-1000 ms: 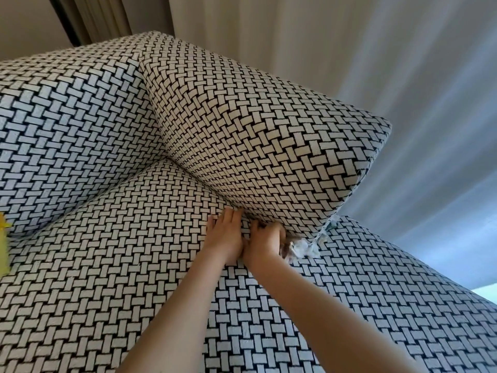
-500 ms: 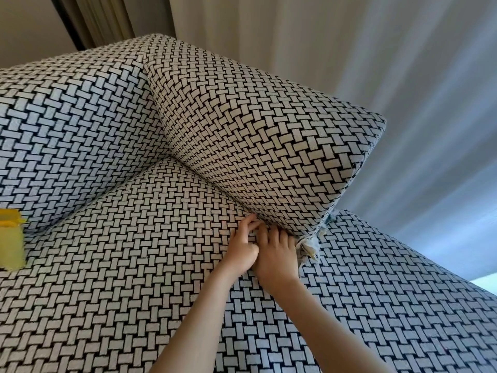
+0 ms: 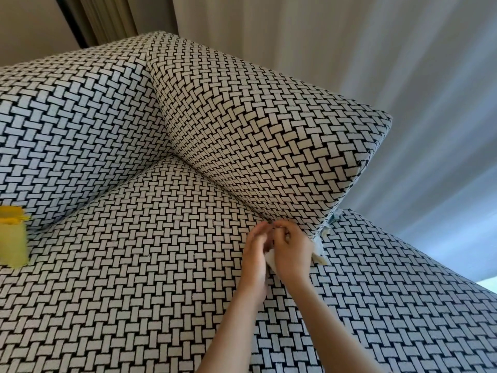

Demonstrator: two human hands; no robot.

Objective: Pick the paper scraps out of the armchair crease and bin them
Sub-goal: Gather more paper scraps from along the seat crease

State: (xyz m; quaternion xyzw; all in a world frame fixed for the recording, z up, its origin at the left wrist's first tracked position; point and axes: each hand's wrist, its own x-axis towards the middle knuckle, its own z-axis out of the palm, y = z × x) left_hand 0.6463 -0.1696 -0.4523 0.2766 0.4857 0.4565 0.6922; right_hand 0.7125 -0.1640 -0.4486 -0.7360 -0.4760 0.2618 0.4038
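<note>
At lower middle, a paper scrap (image 3: 270, 259) is pinched at the crease (image 3: 220, 188) by the curled fingers of the right hand (image 3: 291, 249). Those of the left hand (image 3: 255, 255) are nearly straight. Next, it must be carried to the yellow bin (image 3: 12, 238), far left.

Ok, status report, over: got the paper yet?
Right hand grips a scrap, left hand beside it. More scraps in the crease. Nothing in the way.

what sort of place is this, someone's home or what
Most likely a living room in a home: an upholstered armchair in black-and-white woven fabric, long pale curtains hanging behind it, and a plain beige wall at the upper left.
</note>
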